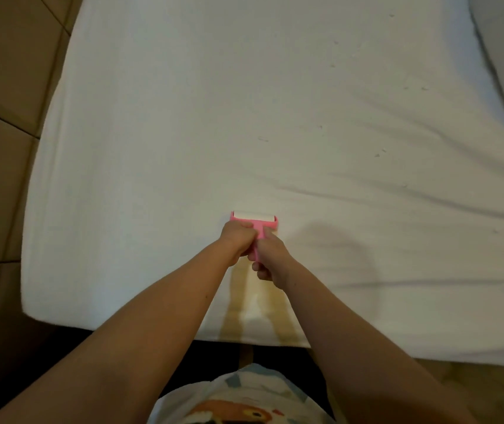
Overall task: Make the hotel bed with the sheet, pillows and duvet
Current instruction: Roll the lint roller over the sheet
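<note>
Both left hand and right hand grip roller atop the sheet.

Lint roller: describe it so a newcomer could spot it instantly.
Start with the white sheet that fills most of the view. Toward its lower edge lies the lint roller, gripped by the left hand and right hand. It is the only pink thing on the sheet, with a white roll across its head.
</note>
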{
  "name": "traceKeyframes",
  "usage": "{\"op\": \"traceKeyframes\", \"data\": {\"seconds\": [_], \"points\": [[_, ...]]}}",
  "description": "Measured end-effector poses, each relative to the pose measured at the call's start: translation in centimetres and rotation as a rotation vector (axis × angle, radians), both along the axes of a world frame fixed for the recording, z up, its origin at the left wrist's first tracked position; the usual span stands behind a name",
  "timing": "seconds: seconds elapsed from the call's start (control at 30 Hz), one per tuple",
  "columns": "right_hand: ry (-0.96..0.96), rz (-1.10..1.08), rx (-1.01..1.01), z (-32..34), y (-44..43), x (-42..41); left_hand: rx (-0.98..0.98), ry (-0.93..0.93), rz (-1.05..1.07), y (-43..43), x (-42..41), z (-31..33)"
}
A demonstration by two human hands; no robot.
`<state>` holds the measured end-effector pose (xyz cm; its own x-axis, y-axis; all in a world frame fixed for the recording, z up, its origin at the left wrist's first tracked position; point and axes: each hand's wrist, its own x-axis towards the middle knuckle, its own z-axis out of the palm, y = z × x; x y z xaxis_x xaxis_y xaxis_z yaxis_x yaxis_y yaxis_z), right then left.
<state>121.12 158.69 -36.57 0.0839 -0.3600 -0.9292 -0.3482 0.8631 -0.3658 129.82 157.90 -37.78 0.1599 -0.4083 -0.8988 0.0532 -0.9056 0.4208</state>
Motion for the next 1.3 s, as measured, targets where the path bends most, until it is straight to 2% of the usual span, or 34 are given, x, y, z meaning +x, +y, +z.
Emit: {"op": "traceKeyframes", "data": {"seconds": [0.3,0.57,1.0,1.3], "points": [[0.058,-0.072,0.009,-0.2,-1.9,2.3,-0.001,0.039,-0.127,-2.8,2.5,-0.9],[0.058,-0.07,-0.05,-1.8,-7.7,4.2,-0.054,0.005,-0.153,-9.0,4.0,-1.9],[0.026,-0.01,-0.086,-3.4,-21.9,4.4,-0.096,-0.031,-0.088,-22.5,5.0,-2.1],[-0.022,0.015,-0.149,-3.2,-27.9,5.7,-0.166,-0.038,-0.063,-28.1,6.4,-1.9]]}}
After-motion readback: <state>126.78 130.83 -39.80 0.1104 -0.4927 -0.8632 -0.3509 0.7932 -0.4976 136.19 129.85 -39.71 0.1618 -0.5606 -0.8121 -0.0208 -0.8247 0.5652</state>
